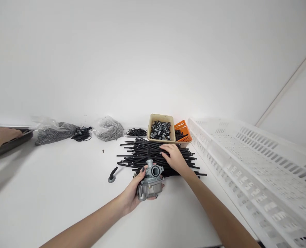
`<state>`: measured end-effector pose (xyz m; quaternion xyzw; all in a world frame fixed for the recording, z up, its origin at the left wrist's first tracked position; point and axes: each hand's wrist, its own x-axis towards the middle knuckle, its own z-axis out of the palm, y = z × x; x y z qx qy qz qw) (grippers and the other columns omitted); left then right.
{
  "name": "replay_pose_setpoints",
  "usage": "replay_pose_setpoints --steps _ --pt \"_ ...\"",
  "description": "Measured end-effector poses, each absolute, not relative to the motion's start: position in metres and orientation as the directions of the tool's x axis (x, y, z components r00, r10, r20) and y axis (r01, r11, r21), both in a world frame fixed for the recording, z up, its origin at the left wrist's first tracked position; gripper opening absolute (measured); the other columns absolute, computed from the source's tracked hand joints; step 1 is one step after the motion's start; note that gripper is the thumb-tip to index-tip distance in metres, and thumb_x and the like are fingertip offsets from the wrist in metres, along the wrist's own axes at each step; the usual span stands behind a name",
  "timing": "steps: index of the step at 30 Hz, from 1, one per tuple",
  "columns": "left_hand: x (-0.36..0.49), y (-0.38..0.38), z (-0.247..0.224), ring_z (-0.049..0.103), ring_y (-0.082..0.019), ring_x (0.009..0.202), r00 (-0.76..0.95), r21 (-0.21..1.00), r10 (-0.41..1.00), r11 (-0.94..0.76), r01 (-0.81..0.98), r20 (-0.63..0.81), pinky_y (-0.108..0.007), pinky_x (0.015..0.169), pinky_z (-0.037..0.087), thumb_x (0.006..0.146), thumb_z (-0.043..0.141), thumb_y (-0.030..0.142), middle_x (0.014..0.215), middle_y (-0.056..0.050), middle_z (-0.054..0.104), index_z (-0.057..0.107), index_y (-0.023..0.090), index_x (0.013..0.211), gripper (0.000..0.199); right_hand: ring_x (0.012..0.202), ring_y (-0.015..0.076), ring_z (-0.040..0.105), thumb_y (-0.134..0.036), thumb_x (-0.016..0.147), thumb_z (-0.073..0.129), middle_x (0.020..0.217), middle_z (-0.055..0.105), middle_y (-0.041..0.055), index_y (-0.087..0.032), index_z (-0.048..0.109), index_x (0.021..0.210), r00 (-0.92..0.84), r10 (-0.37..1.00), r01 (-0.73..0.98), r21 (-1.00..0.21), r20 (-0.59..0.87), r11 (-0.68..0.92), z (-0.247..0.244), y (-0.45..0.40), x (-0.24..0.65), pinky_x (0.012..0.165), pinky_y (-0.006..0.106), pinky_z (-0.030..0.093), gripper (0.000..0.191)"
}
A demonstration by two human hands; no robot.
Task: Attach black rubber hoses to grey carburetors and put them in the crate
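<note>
Head view: left hand (132, 193) wrapped around the carburetor (150, 184) at lower centre, its black top stem (149, 154) pointing up the frame; right hand (175, 157) over the black tubes (142, 159) just right of centre, fingers slightly parted, and from here I can't tell if one's pinched. Reads as a single-tube pick: I'd grab a top-layer one near its end and draw it out lengthwise so neighbours don't drag along. Hold the carburetor level, stem clear of the pile.
</note>
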<state>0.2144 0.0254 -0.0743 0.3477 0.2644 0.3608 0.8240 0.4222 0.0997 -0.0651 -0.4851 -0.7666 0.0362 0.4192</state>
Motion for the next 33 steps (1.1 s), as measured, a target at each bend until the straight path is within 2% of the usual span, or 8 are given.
replay_pose_setpoints --steps 5,10,14,16,21,26,30,33 --pt "0.213 0.021 -0.076 0.069 -0.035 0.096 0.677 0.818 0.724 0.464 -0.341 -0.129 -0.028 0.049 0.055 0.068 0.072 0.059 0.113 -0.012 0.066 0.045 0.028 0.13 0.075 0.095 0.0239 0.056 -0.016 0.089 0.055 0.095 0.065 0.0077 -0.019 0.068 0.091 -0.225 0.742 0.86 -0.231 0.631 0.456 -0.07 0.103 0.429 0.087 0.04 0.046 0.014" --pt "0.213 0.023 -0.077 0.07 -0.035 0.094 0.638 0.84 0.762 0.412 -0.352 -0.107 -0.028 0.047 0.055 0.068 0.073 0.058 0.113 -0.011 0.066 0.048 0.027 0.124 0.069 0.09 0.0227 0.055 -0.016 0.093 0.048 0.09 0.068 0.006 -0.019 0.066 0.09 -0.154 0.678 0.856 -0.246 0.718 0.455 -0.062 0.099 0.432 0.086 0.038 0.044 0.018" --pt "0.214 0.027 -0.075 0.071 -0.032 0.089 0.565 0.845 0.816 0.383 -0.372 -0.121 -0.028 0.048 0.055 0.071 0.071 0.056 0.108 -0.011 0.067 0.047 0.025 0.122 0.065 0.093 0.0222 0.054 -0.02 0.093 0.051 0.1 0.067 0.0064 -0.022 0.067 0.103 -0.329 0.694 0.807 -0.191 0.641 0.559 -0.065 0.098 0.424 0.086 0.037 0.044 0.02" --pt "0.214 0.027 -0.074 0.071 -0.032 0.088 0.542 0.851 0.831 0.371 -0.371 -0.126 -0.029 0.048 0.054 0.072 0.071 0.054 0.108 -0.012 0.067 0.046 0.024 0.122 0.063 0.089 0.0223 0.053 -0.018 0.092 0.05 0.096 0.064 0.0077 -0.022 0.07 0.099 -0.362 0.707 0.814 -0.163 0.607 0.557 -0.066 0.096 0.418 0.083 0.037 0.045 0.021" --pt "0.212 0.03 -0.073 0.07 -0.03 0.087 0.465 0.863 0.879 0.311 -0.399 -0.102 -0.028 0.048 0.053 0.075 0.07 0.05 0.109 -0.011 0.067 0.046 0.026 0.123 0.059 0.089 0.0222 0.052 -0.016 0.093 0.046 0.096 0.065 0.0077 -0.02 0.068 0.097 -0.353 0.682 0.76 -0.229 0.64 0.608 -0.063 0.09 0.413 0.083 0.038 0.045 0.023" --pt "0.21 0.035 -0.071 0.071 -0.029 0.084 0.39 0.851 0.917 0.271 -0.45 -0.086 -0.029 0.049 0.053 0.073 0.071 0.05 0.106 -0.01 0.068 0.046 0.025 0.123 0.061 0.089 0.0228 0.052 -0.021 0.089 0.057 0.095 0.065 0.0072 -0.022 0.07 0.093 -0.363 0.722 0.774 -0.241 0.589 0.585 -0.066 0.091 0.404 0.082 0.039 0.045 0.013" --pt "0.21 0.037 -0.07 0.071 -0.026 0.081 0.322 0.85 0.944 0.226 -0.475 -0.071 -0.027 0.049 0.052 0.075 0.07 0.048 0.102 -0.008 0.069 0.046 0.026 0.121 0.056 0.088 0.0225 0.054 -0.02 0.089 0.056 0.086 0.065 0.0053 -0.021 0.065 0.082 -0.185 0.694 0.755 -0.351 0.696 0.553 -0.059 0.091 0.405 0.084 0.039 0.044 0.011" --pt "0.208 0.04 -0.069 0.071 -0.023 0.08 0.246 0.845 0.968 0.173 -0.507 -0.05 -0.024 0.049 0.052 0.076 0.069 0.045 0.099 -0.006 0.069 0.047 0.025 0.117 0.051 0.081 0.0203 0.055 -0.023 0.089 0.052 0.084 0.063 0.0052 -0.021 0.06 0.086 0.11 0.564 0.707 -0.464 0.818 0.534 -0.044 0.087 0.418 0.078 0.036 0.045 0.009"
